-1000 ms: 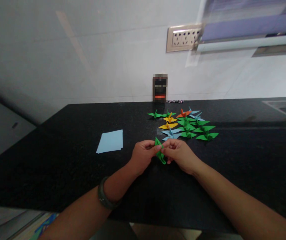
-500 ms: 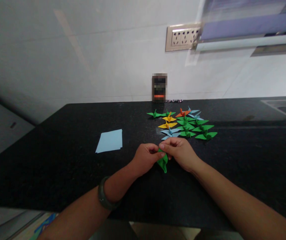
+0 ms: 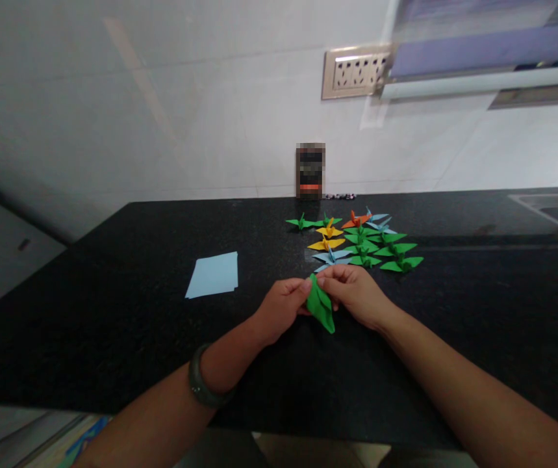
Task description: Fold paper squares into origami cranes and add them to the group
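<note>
Both hands meet over the black countertop (image 3: pixel 113 312) and pinch one folded green paper piece (image 3: pixel 320 307). My left hand (image 3: pixel 281 307) grips its upper left edge with closed fingers. From the right, my right hand (image 3: pixel 356 294) pinches the top. The piece points down and toward me. Just beyond the hands lie several finished paper cranes (image 3: pixel 361 244) in green, yellow, light blue and orange.
A small stack of light blue paper sheets (image 3: pixel 213 274) lies left of the hands. A blurred dark box (image 3: pixel 310 170) stands against the white wall at the back. A socket panel (image 3: pixel 354 71) is on the wall. A sink edge (image 3: pixel 551 208) shows at far right.
The green piece has been turned and opened wider between the fingers; its flat face now shows and its tip points down to the right. Both hands stayed almost where they were.
</note>
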A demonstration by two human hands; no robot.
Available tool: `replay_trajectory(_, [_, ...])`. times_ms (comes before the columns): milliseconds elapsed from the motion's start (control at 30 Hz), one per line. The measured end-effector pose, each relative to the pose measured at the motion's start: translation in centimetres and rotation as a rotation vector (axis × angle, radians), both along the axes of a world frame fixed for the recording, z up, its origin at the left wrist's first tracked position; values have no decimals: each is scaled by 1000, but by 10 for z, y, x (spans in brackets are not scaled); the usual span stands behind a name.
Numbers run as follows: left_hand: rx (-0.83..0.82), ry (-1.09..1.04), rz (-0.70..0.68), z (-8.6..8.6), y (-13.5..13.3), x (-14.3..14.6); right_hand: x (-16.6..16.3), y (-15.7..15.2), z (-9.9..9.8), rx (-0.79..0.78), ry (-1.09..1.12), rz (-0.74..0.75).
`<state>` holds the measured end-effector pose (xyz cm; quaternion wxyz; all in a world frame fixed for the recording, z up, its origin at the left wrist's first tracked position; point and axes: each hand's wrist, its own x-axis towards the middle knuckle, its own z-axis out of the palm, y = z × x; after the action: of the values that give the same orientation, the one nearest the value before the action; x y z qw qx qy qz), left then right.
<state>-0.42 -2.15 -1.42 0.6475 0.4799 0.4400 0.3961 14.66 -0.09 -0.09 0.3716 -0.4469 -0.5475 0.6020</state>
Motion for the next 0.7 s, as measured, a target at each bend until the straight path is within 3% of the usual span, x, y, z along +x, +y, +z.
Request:
replay_trajectory(233, [-122,-104,-23,-3,1,0,-3,-3,-1,30,10,-6])
replay_trajectory(700, [264,378,77,1,0,-2,-7,-7,2,80,-78,-37])
